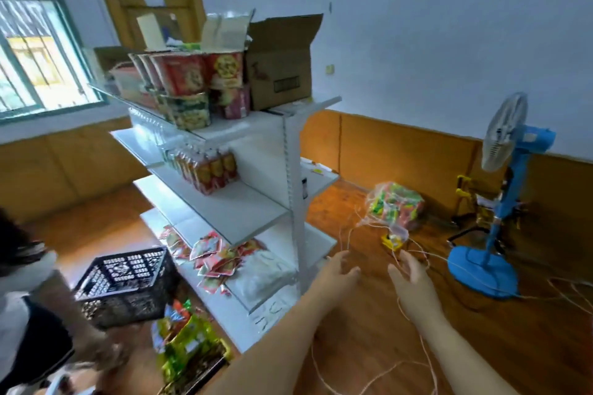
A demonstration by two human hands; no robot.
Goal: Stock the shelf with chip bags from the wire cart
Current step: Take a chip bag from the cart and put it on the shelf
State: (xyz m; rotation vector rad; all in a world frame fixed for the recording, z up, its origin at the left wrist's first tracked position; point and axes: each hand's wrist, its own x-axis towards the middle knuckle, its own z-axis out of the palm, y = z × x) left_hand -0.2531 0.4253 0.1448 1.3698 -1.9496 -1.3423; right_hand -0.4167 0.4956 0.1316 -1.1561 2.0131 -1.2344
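Two hands reaching forward beside the end of the shelf (244, 212): left hand (337, 269) and right hand (414, 279), both with fingers relaxed and spread, clasping nothing firmly. Thin pale string (420, 343) draping over the right wrist and trailing across the floor (369, 330) toward a clear bag (396, 205) of bright snack packets; probably being gathered or untangled, hence the parted, palms-inward pose. Clear bag lying on the floor near a blue fan (503, 189), well apart from the hands, long axis running roughly left to right, knotted neck pointing toward the viewer. Red packets (215, 256) lying heaped on the lowest tier, pointing every way, apparently dumped rather than faced. Green chip bags (189, 340) sitting low at the left in a container whose rim is blurred, tops pointing upward, just beside a black crate (125, 282). Cup noodles (189, 80) and a box (279, 70) occupying the top tier.
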